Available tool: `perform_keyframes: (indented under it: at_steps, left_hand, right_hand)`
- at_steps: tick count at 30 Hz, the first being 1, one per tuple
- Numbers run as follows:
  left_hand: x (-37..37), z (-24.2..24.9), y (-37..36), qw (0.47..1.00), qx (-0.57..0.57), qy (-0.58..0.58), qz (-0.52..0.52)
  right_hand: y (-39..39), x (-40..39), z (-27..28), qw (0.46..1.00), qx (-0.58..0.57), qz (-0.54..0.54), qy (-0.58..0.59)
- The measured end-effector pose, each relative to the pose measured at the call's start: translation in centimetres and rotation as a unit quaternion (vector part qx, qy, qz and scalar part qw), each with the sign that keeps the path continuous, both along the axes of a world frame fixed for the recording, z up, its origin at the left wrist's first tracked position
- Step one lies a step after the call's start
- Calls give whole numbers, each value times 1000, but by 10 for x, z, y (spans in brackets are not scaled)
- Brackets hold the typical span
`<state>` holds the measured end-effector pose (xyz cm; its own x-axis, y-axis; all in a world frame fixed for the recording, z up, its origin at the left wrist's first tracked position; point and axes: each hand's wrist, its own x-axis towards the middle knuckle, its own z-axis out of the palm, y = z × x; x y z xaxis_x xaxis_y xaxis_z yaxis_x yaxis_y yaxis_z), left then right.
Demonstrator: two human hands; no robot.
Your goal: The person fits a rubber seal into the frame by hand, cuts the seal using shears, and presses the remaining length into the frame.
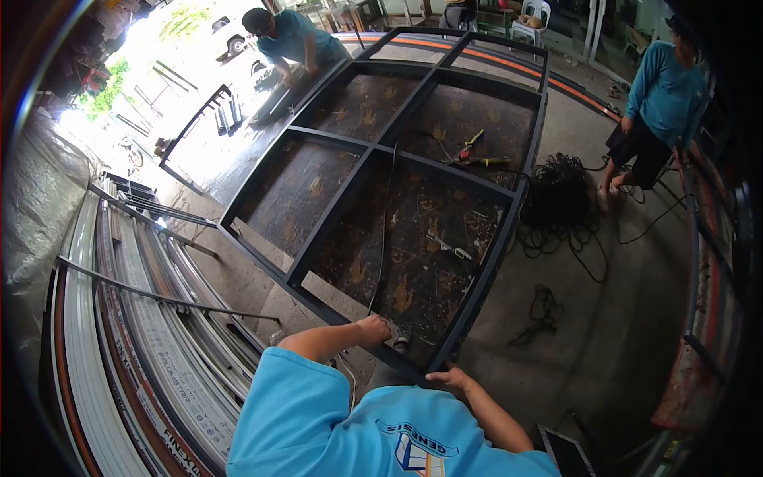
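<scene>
A large dark metal frame (366, 171) with several rectangular openings lies over a stained dark work table (429, 238). My left hand (375, 328) is closed at the near side of the frame, by a small dark and grey object (401, 343); I cannot tell what its fingers hold. A thin black cable (386, 230) runs across the table toward this hand. My right hand (451, 378) grips the near right corner of the frame, its fingers over the edge. A grey hand tool (451, 247) lies inside the near right opening.
Farther up the table lie red and yellow-handled tools (469, 151). A black cable heap (560, 199) sits on the floor at right. Long profiles (151, 350) fill a rack at left. One person (298, 44) bends at the far left; another (664, 87) stands at right.
</scene>
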<state>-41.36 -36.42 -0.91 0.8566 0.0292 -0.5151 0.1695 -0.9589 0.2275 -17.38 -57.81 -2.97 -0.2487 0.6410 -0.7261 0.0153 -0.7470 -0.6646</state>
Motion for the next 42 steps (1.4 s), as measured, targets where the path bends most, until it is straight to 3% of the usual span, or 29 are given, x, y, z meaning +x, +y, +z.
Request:
perform_keyframes:
  at_steps: [2, 5, 8, 15, 18, 20, 23, 27, 29, 32, 34, 35, 37, 42]
  left_hand:
    - [-2, -16, 8, 1000, 5, 24, -13]
    - [-8, -24, 13, 998, 15, 55, -36]
    - [-10, -27, 17, 998, 47, 38, -32]
    - [-11, -26, 17, 999, 23, -18, -37]
    - [-15, -34, 20, 999, 18, -29, -42]
    - [-19, -42, 24, 998, 14, -36, -49]
    - [-22, -35, 30, 998, 9, -28, -63]
    - [-21, -19, 32, 998, -9, -29, -48]
    - [-24, -17, 33, 998, 6, -30, -59]
    - [-21, -21, 37, 999, -36, 2, -39]
    - [-21, -21, 37, 998, -50, 1, -36]
    - [-20, -21, 41, 997, -66, 17, -45]
    - [-24, -25, 44, 996, -87, -28, -24]
    - [-32, -18, 52, 990, -116, -73, -36]
  right_hand:
    - [-5, -3, -34, 999, 32, -4, -10]
    - [-1, 0, -8, 999, 36, -3, 5]
    - [0, 0, -8, 996, 65, 24, -64]
    - [-12, -5, -42, 993, 87, 6, -82]
    - [-4, -8, -28, 984, 73, 28, -158]
    - [5, -8, 4, 972, -13, 100, -212]
    - [-6, -13, -31, 949, 19, 70, -306]
    - [2, -27, -21, 925, 6, 70, -374]
    - [2, -43, -17, 939, -23, -74, -336]
    - [10, -72, -29, 908, -51, -270, -317]
    - [18, -86, -23, 890, -6, -415, -188]
    - [21, -90, -25, 873, -2, -410, -266]
    - [35, -105, -1, 843, -23, -449, -294]
    - [49, -115, 14, 808, -87, -435, -387]
